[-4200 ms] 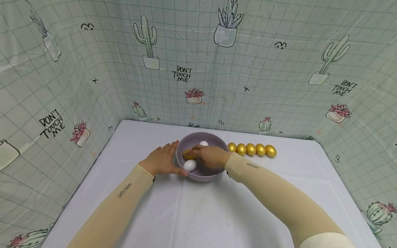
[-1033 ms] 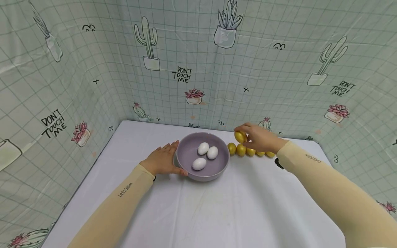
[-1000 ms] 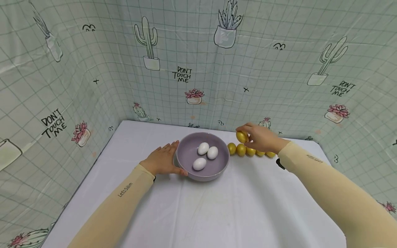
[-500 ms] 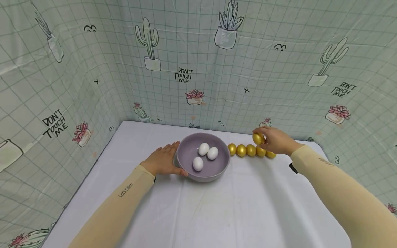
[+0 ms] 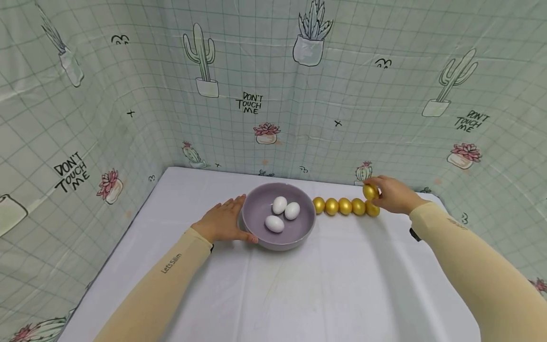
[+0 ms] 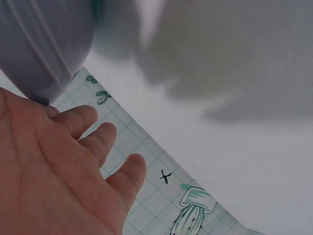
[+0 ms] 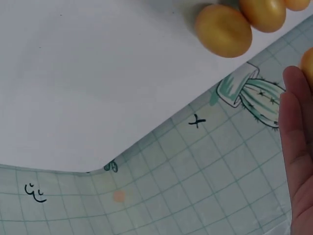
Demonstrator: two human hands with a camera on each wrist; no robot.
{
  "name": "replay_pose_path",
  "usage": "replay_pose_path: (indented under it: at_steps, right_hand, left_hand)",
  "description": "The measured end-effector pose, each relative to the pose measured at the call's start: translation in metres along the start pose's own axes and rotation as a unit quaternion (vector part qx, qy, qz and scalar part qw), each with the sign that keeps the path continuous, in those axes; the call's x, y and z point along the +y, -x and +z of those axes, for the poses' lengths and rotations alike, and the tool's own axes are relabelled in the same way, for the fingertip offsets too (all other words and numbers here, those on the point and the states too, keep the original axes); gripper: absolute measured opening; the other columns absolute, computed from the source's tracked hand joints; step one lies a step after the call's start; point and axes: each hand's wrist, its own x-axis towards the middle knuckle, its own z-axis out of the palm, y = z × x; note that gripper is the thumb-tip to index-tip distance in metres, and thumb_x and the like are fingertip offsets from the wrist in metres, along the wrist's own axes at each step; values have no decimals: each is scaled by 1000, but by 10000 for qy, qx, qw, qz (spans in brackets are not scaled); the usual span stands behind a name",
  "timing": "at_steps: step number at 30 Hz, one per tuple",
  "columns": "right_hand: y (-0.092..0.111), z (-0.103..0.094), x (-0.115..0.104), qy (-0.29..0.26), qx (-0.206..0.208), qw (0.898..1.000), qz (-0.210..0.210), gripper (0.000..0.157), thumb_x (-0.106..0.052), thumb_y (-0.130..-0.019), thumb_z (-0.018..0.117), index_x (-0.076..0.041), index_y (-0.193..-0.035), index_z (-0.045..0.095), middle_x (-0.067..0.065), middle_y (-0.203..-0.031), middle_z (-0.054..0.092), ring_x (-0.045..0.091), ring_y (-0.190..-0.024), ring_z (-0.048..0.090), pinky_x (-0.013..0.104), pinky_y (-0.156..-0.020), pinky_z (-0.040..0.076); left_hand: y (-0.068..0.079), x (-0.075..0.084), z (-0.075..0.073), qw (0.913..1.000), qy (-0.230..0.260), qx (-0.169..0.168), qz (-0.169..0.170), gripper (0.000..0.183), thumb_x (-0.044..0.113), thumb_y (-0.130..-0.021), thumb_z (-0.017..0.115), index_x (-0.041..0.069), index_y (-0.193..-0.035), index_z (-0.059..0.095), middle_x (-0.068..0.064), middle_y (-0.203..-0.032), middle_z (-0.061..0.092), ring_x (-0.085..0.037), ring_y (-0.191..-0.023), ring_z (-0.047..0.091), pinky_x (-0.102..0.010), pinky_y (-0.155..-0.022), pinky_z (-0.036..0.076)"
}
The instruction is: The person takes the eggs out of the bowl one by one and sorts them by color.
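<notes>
White table (image 5: 290, 294), gridded cactus-print backdrop (image 5: 376, 104), 3 "DON'T TOUCH ME" slogans (image 5: 250, 103)

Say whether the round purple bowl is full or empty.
Neither: three smooth white eggs lie inside the bowl, leaving much of it bare.

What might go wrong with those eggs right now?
The gold egg in the right hand might slip and knock the row of gold eggs nearby. The white eggs lie loose in the bowl, so a nudge from the left hand, against its side, could set them rolling.

Soft light, glints on golden eggs (image 5: 344, 206), blurry shadow (left wrist view) across tabletop (image 6: 244, 156)
</notes>
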Motion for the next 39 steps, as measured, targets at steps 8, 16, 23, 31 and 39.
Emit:
replay_pose_path:
  at_steps: [8, 16, 23, 31, 39]
  right_hand:
    - [7, 4, 13, 40, -24, 9997, 256, 53, -4, -86, 74, 4, -135, 55, 27, -123, 58, 37, -98, 61, 56, -87, 51]
    - [12, 6, 25, 153, -109, 9987, 484, 53, -3, -84, 72, 5, -134, 54, 28, -117, 59, 41, -99, 59, 60, -87, 49]
    - [12, 11, 36, 205, -163, 9978, 607, 53, -3, -84, 70, 6, -134, 54, 20, -108, 62, 35, -90, 58, 57, -83, 50]
    - [12, 15, 39, 242, -173, 9982, 514, 51, -4, -84, 69, 7, -131, 54, 20, -106, 62, 34, -88, 57, 55, -83, 49]
    - [12, 19, 42, 339, -286, 9970, 634, 49, -4, -85, 68, 8, -130, 55, 25, -116, 61, 40, -99, 58, 60, -89, 47]
  left_hand:
    - [0, 0, 0, 10000, 15, 34, 78, 135, 83, -65, 69, 1, -159, 16, -15, -162, 23, -39, -145, 27, -59, -113, 24]
    - [0, 1, 1, 10000, -45, 56, 60, 136, 84, -65, 69, -1, -158, 17, -16, -161, 25, -39, -145, 28, -60, -113, 25]
    - [-1, -1, 3, 9999, -88, 63, 52, 137, 85, -64, 68, -1, -158, 17, -17, -161, 25, -39, -144, 28, -60, -113, 25]
    - [-1, -1, 2, 9999, -132, 30, 9, 137, 85, -65, 68, -1, -158, 16, -19, -160, 27, -39, -144, 29, -59, -113, 25]
    - [-1, -2, 1, 10000, -69, 45, 31, 137, 84, -64, 68, -1, -158, 16, -18, -160, 26, -39, -144, 29, -60, -113, 25]
